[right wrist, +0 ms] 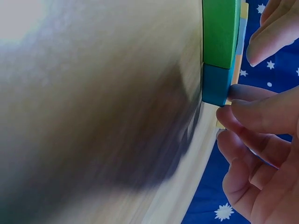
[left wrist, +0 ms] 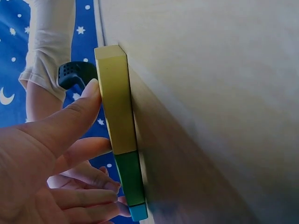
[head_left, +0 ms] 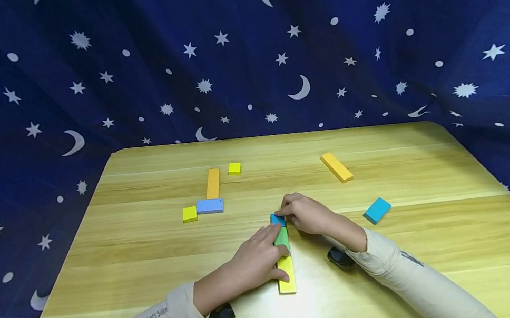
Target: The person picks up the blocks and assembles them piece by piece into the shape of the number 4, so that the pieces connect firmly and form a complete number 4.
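Observation:
A yellow block [head_left: 286, 277], a green block [head_left: 282, 239] and a blue block [head_left: 277, 220] lie end to end in a straight row on the table. My left hand [head_left: 258, 256] spreads over the row from the left. Its thumb rests on the yellow block, and the forefinger reaches the green one. The other left fingers extend toward the green and blue blocks. At the row's far end, my right hand [head_left: 309, 215] touches the blue block with its fingertips, the remaining fingers loosely bent. In the right wrist view those fingertips [right wrist: 225, 114] sit right at the blue block's end.
Left of the row lie an orange block [head_left: 212, 184], a periwinkle block [head_left: 210, 206] and two small yellow blocks [head_left: 189, 214]. A long orange block [head_left: 336, 167] and a light blue block [head_left: 377, 211] lie to the right. A starry curtain [head_left: 241, 49] hangs behind the table.

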Action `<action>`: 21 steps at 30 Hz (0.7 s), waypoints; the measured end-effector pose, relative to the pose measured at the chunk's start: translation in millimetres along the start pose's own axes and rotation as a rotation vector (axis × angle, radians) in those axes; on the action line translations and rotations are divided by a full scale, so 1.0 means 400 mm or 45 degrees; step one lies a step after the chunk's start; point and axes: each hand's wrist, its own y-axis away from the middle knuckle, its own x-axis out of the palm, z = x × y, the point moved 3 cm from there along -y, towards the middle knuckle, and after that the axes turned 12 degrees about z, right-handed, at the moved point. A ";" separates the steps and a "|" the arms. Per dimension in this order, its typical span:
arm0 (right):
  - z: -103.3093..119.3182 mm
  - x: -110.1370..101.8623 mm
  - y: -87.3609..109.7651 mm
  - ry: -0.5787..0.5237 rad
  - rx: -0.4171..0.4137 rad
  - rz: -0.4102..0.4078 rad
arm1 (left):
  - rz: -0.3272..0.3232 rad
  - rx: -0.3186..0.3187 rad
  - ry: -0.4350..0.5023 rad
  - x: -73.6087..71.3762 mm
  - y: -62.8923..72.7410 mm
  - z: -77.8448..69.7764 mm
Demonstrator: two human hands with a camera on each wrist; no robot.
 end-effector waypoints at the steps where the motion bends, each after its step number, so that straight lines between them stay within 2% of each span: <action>1: 0.000 -0.001 0.001 -0.001 0.001 0.000 | -0.001 0.003 -0.001 -0.001 0.000 0.000; 12: 0.007 -0.002 -0.002 0.011 -0.008 0.006 | -0.020 0.013 -0.039 -0.007 0.001 0.005; 21: 0.010 -0.004 -0.001 0.007 -0.001 0.032 | 0.018 -0.004 -0.004 -0.007 -0.001 0.004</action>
